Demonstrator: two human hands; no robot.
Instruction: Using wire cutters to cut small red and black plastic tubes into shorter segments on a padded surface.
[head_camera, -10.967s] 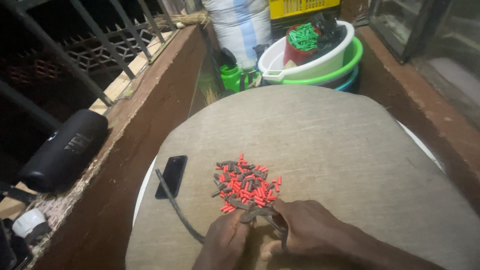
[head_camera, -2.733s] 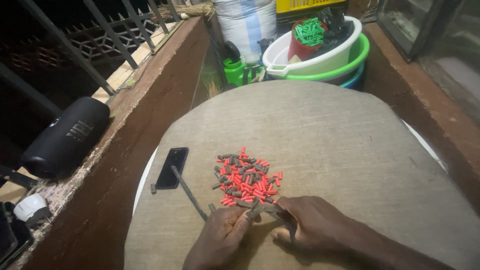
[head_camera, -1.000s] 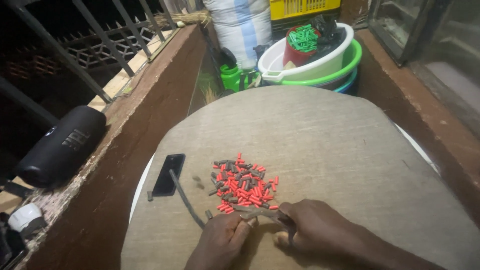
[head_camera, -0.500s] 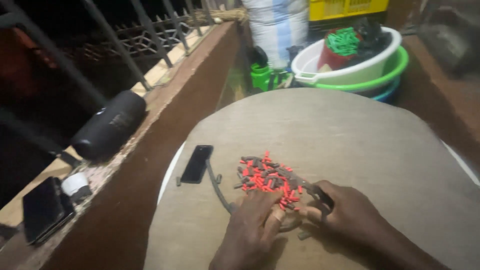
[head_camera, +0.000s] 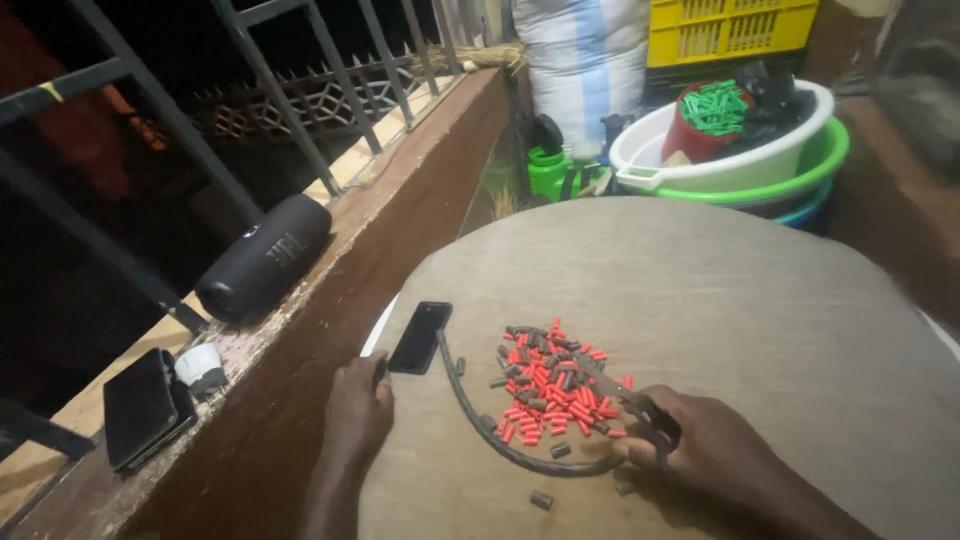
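Head view. The left hand (head_camera: 358, 408) has left the bead pile and now rests at the left edge of the bench (head_camera: 720, 290), lower centre-left of the frame. Its fingers are curled together near the lower end of the phone (head_camera: 420, 337), which lies flat on the bench; whether they touch it cannot be told. Half a second earlier both hands worked side by side at the pile.

The right hand (head_camera: 700, 450) remains at the lower right of the frame. Its fingers are clamped on one end of the cord (head_camera: 480, 415). The cord curves from that hand leftward along the lower edge of the pile and up to the phone, lying slack on the bench.

The beads (head_camera: 550, 385), red and dark, sit in a loose heap at frame centre, a few strays below it.

Judgement: threading is paused; only the right hand keeps hold of the work, while the left attends to the phone side.

Upper right: stacked basins (head_camera: 740, 165). Left ledge: a black speaker (head_camera: 265, 258).
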